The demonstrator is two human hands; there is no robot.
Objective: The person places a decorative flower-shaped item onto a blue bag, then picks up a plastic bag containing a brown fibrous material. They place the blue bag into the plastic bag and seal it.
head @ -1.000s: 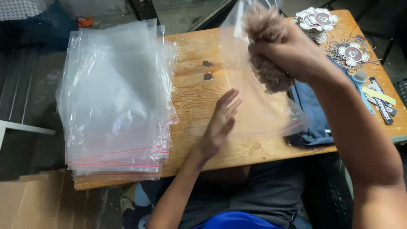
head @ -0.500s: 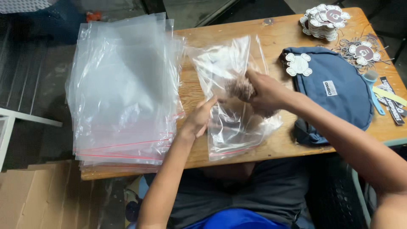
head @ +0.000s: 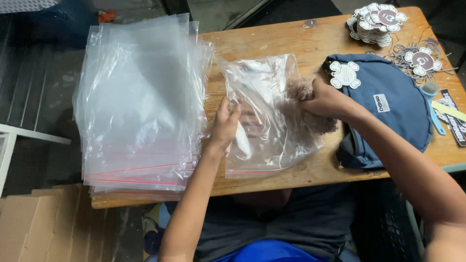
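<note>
The right hand [head: 326,99] is closed around a fuzzy brown plush piece [head: 305,104], which now sits at the right edge of the clear zip bag [head: 269,114]; a second ago that hand held the plush high above the table, and half a second ago it was nearer the bag's middle. The left hand [head: 224,123], which lay flat on the plastic earlier, now pinches the bag's left edge with its fingers pressed together. The bag itself has settled lower and flatter on the wood.

The bag is transparent and crinkled, catching light, with a thin red strip along its near end. The plush shows tan-brown and shaggy, partly seen through the film.

The bag lies on a worn wooden table [head: 272,41]. Just left of it sits a tall stack of the same clear bags [head: 141,102], red strips toward the near edge. To the right rests a blue fabric pouch [head: 393,116] with a white flower-shaped tag, beyond it piles of round flower-edged tags [head: 376,19]. Flattened cardboard [head: 43,228] lies on the floor at lower left.
</note>
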